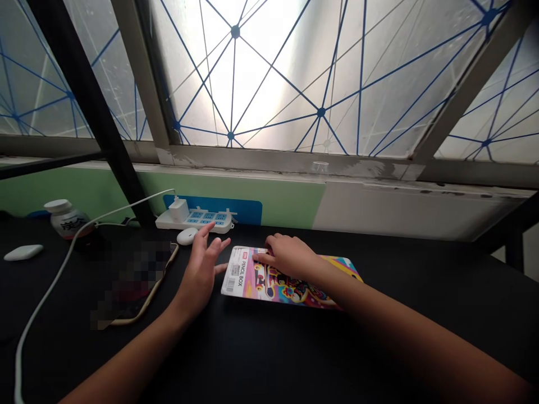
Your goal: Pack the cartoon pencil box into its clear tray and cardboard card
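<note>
A colourful flat pencil box [269,283] with a white "PENCIL BOX" label lies on the black table [269,348]. My right hand [288,255] rests on top of the box, fingers bent and pressing down on its lid near the label end. My left hand [202,269] hovers just left of the box with its fingers spread apart, holding nothing; its fingertips are close to the box's left edge.
A white power strip [196,219] with a plugged charger lies against the green wall. A white cable [50,286] runs to the front left. A small white round item [186,235], a white bottle [67,217] and a flat white object [23,252] sit at the left. A black post [90,106] rises there.
</note>
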A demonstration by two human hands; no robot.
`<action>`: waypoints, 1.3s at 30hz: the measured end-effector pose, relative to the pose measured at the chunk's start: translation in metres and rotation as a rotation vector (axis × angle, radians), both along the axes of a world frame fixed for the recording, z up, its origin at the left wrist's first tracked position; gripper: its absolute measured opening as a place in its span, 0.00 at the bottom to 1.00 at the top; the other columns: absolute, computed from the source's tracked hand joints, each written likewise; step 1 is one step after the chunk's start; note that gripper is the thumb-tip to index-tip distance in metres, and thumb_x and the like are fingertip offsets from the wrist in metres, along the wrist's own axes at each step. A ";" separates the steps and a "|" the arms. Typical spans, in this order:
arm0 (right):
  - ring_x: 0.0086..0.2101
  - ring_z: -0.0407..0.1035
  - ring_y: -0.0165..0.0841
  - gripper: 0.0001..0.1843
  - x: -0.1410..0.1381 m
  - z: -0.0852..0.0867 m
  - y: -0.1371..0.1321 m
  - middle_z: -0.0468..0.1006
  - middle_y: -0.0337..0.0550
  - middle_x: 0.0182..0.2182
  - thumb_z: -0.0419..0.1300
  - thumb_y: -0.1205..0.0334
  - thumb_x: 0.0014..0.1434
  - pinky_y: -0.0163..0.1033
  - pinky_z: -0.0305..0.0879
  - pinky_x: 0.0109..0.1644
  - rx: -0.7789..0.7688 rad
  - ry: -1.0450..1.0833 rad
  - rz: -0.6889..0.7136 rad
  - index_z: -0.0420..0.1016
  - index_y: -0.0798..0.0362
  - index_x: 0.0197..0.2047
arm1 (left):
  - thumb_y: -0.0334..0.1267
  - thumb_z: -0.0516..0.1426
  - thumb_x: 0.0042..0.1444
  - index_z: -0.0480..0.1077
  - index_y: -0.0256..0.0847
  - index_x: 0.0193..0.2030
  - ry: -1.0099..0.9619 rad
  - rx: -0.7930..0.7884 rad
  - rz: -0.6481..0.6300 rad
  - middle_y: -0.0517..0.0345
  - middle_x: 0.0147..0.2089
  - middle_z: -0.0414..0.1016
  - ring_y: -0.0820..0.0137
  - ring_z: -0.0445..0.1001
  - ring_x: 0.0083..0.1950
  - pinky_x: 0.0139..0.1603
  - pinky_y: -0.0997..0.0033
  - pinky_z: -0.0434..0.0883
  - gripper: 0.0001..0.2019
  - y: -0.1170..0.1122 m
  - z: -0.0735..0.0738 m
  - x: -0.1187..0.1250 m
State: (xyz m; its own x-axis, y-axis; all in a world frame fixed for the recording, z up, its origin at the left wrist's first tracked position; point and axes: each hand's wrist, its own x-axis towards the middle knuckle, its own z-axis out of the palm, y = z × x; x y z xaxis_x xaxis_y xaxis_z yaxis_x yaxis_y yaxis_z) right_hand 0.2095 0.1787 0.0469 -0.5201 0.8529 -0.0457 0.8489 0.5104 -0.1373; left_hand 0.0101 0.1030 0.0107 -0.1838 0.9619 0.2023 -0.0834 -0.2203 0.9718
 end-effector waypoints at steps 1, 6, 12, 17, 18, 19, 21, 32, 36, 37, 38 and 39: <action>0.48 0.73 0.50 0.35 0.005 0.001 0.000 0.78 0.57 0.50 0.48 0.33 0.65 0.49 0.66 0.50 0.007 0.013 0.002 0.75 0.54 0.53 | 0.54 0.53 0.66 0.58 0.57 0.65 0.011 -0.011 0.042 0.53 0.76 0.47 0.50 0.63 0.69 0.50 0.51 0.77 0.23 0.002 0.001 -0.003; 0.49 0.74 0.48 0.30 0.087 -0.003 -0.003 0.78 0.53 0.53 0.50 0.37 0.66 0.49 0.68 0.51 0.010 0.103 -0.107 0.73 0.53 0.55 | 0.48 0.55 0.63 0.68 0.45 0.53 0.243 -0.068 0.073 0.48 0.64 0.67 0.54 0.70 0.63 0.54 0.54 0.73 0.16 0.015 -0.005 -0.015; 0.43 0.77 0.46 0.27 0.176 -0.027 -0.016 0.83 0.46 0.44 0.55 0.34 0.61 0.44 0.74 0.42 -0.324 0.481 -0.328 0.74 0.47 0.48 | 0.45 0.58 0.59 0.67 0.43 0.55 0.431 -0.191 -0.103 0.49 0.52 0.75 0.58 0.76 0.52 0.48 0.60 0.73 0.19 0.022 -0.016 -0.010; 0.43 0.79 0.46 0.24 0.169 -0.034 -0.017 0.84 0.43 0.43 0.62 0.37 0.57 0.43 0.76 0.39 -0.525 0.709 -0.337 0.71 0.46 0.46 | 0.47 0.60 0.57 0.62 0.43 0.57 0.326 -0.221 -0.081 0.62 0.34 0.73 0.65 0.76 0.36 0.33 0.69 0.72 0.23 0.023 -0.015 -0.010; 0.42 0.79 0.45 0.24 0.167 -0.034 -0.017 0.84 0.42 0.42 0.64 0.38 0.56 0.42 0.76 0.37 -0.545 0.731 -0.335 0.70 0.46 0.45 | 0.48 0.61 0.57 0.61 0.44 0.57 0.288 -0.236 -0.081 0.65 0.32 0.71 0.66 0.75 0.34 0.31 0.71 0.71 0.24 0.022 -0.014 -0.011; 0.41 0.79 0.45 0.24 0.165 -0.033 -0.018 0.84 0.42 0.41 0.65 0.38 0.55 0.41 0.76 0.35 -0.558 0.747 -0.336 0.70 0.46 0.45 | 0.48 0.61 0.58 0.60 0.44 0.58 0.254 -0.254 -0.087 0.66 0.30 0.70 0.66 0.75 0.33 0.30 0.72 0.71 0.25 0.022 -0.013 -0.011; 0.38 0.80 0.45 0.25 0.166 -0.029 -0.020 0.84 0.41 0.38 0.67 0.38 0.52 0.41 0.76 0.32 -0.550 0.772 -0.354 0.70 0.47 0.44 | 0.49 0.61 0.59 0.59 0.46 0.59 0.198 -0.293 -0.111 0.66 0.30 0.71 0.66 0.76 0.33 0.30 0.73 0.71 0.26 0.020 -0.009 -0.009; 0.32 0.76 0.43 0.22 0.169 -0.006 -0.042 0.79 0.43 0.30 0.67 0.37 0.52 0.42 0.74 0.30 0.048 0.717 -0.251 0.68 0.47 0.32 | 0.55 0.55 0.66 0.68 0.46 0.38 0.308 -0.017 0.057 0.62 0.37 0.70 0.68 0.70 0.38 0.36 0.73 0.71 0.15 0.001 0.004 -0.005; 0.31 0.74 0.39 0.15 0.167 -0.005 -0.051 0.79 0.43 0.32 0.62 0.46 0.62 0.41 0.70 0.32 0.181 0.550 -0.017 0.66 0.45 0.30 | 0.57 0.45 0.69 0.66 0.45 0.32 0.300 0.078 0.110 0.56 0.40 0.70 0.64 0.70 0.41 0.42 0.68 0.72 0.23 -0.001 0.008 -0.007; 0.30 0.73 0.38 0.14 0.165 -0.006 -0.053 0.78 0.42 0.31 0.61 0.50 0.63 0.40 0.68 0.31 0.172 0.484 0.052 0.65 0.46 0.30 | 0.57 0.44 0.69 0.66 0.44 0.31 0.288 0.085 0.108 0.55 0.40 0.71 0.63 0.71 0.42 0.44 0.66 0.73 0.24 -0.001 0.010 -0.008; 0.30 0.72 0.37 0.12 0.163 -0.006 -0.055 0.77 0.41 0.30 0.60 0.54 0.64 0.40 0.67 0.31 0.153 0.417 0.115 0.64 0.46 0.30 | 0.58 0.44 0.69 0.65 0.44 0.30 0.279 0.081 0.099 0.54 0.42 0.72 0.62 0.72 0.43 0.45 0.64 0.73 0.24 0.000 0.011 -0.010; 0.30 0.71 0.36 0.11 0.160 -0.007 -0.058 0.76 0.40 0.30 0.59 0.58 0.63 0.39 0.66 0.31 0.125 0.357 0.162 0.64 0.46 0.30 | 0.58 0.45 0.68 0.66 0.45 0.30 0.279 0.067 0.079 0.54 0.44 0.73 0.61 0.73 0.45 0.47 0.62 0.73 0.23 0.001 0.012 -0.011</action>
